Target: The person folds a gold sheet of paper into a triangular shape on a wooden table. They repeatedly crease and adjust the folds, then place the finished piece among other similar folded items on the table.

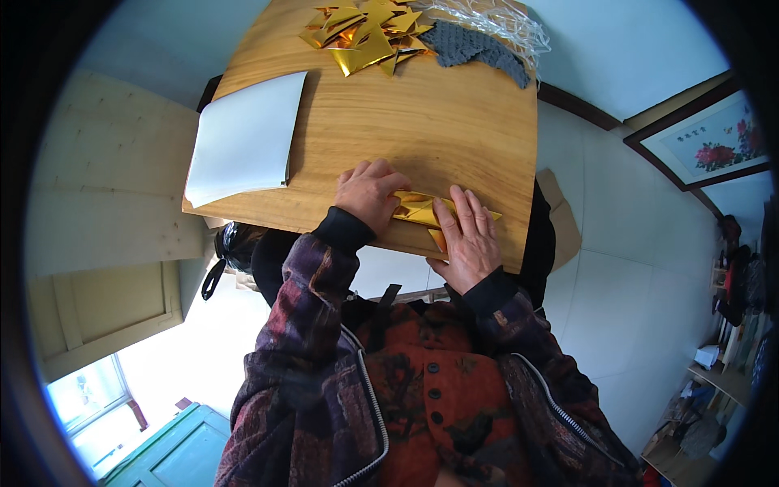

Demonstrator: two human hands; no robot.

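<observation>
A strip of shiny gold foil paper [416, 213], folded and creased, lies near the front edge of the wooden table. At its left end is my left hand [371, 195], fingers curled in and pressed against the foil; the fingertips are partly hidden. My right hand [471, 235] rests flat over the right part of the strip, fingers stretched out, thumb lower down by the table edge. A small gold corner pokes out below the strip, between the two hands.
A stack of white paper sheets [247, 138] lies on the table's left side. Folded gold foil pieces [369, 36] are heaped at the far edge, beside a dark grey knitted cloth [475, 50] and clear plastic strands [507, 24]. A black plastic bag [238, 246] hangs below the left edge.
</observation>
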